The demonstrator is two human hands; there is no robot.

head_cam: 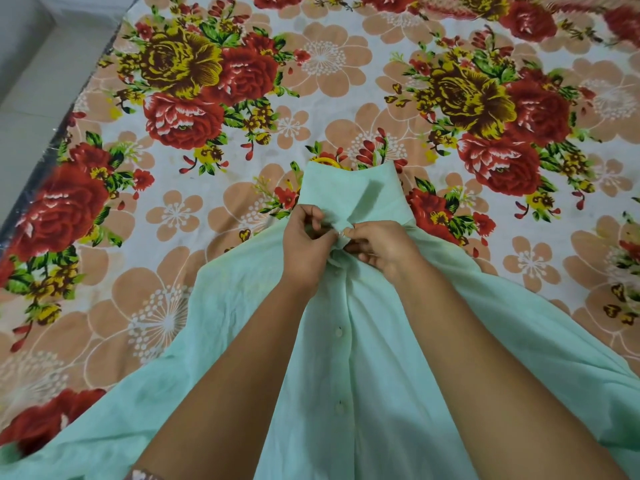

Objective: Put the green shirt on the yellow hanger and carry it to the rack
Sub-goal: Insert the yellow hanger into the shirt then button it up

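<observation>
Green shirt (235, 323) on floral bedsheet (311, 81); left hand (304, 240), right hand (381, 247) pinch neck; collar (349, 192) half-hides yellow hanger (325, 161).

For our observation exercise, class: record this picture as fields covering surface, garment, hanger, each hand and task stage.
Surface: floral bedsheet
Garment: green shirt lying front up, collar raised, buttons showing down the front
Hanger: yellow hanger, only a small part shows above the collar
Left hand: pinches shirt fabric just below the collar
Right hand: pinches fabric at the same spot
Stage: shirt lies on the bedsheet, not yet carried
</observation>
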